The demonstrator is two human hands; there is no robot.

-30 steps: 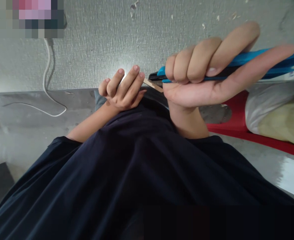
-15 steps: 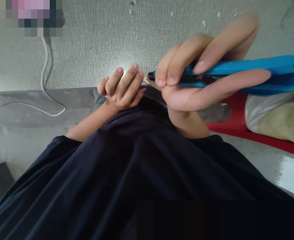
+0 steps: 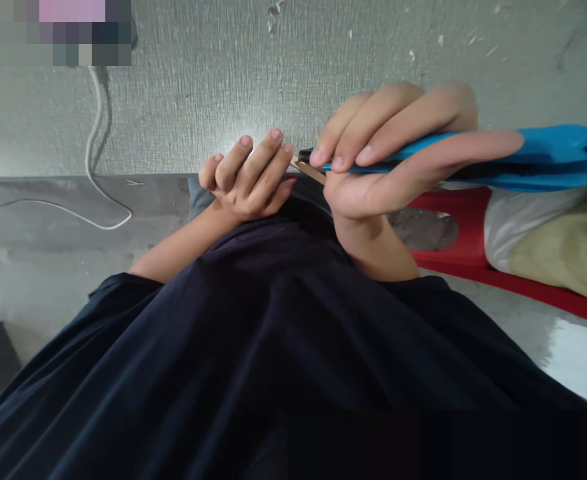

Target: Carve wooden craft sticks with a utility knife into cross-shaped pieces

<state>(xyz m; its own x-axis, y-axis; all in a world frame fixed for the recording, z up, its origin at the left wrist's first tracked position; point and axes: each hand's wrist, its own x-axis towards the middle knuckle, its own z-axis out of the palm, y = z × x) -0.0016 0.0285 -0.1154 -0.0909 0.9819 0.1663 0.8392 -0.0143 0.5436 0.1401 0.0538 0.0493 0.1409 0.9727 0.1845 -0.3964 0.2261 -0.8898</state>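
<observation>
My right hand (image 3: pixel 393 143) is wrapped round blue-handled pliers (image 3: pixel 553 157), whose dark tip (image 3: pixel 305 155) points left, toward my other hand. The handles stretch off to the right, pressed close together. A thin tan strip (image 3: pixel 313 174) runs from the fingers of my left hand (image 3: pixel 248 175) to just under the pliers' tip and my right hand. My left hand is closed, its thumb and forefinger at the end of the strip; the pinch itself is mostly hidden. Both hands are at the near edge of the grey table (image 3: pixel 173 120), above my lap.
A white cable (image 3: pixel 96 127) hangs over the table edge on the left. Small pale scraps (image 3: pixel 440 40) lie on the tabletop. At the right stands a red plastic stool or chair (image 3: pixel 466 227) beside a pale bag (image 3: pixel 563 240).
My right fingers have closed in and the pliers' handles have come together. The left hand stays nearly in place, and the view has shifted slightly.
</observation>
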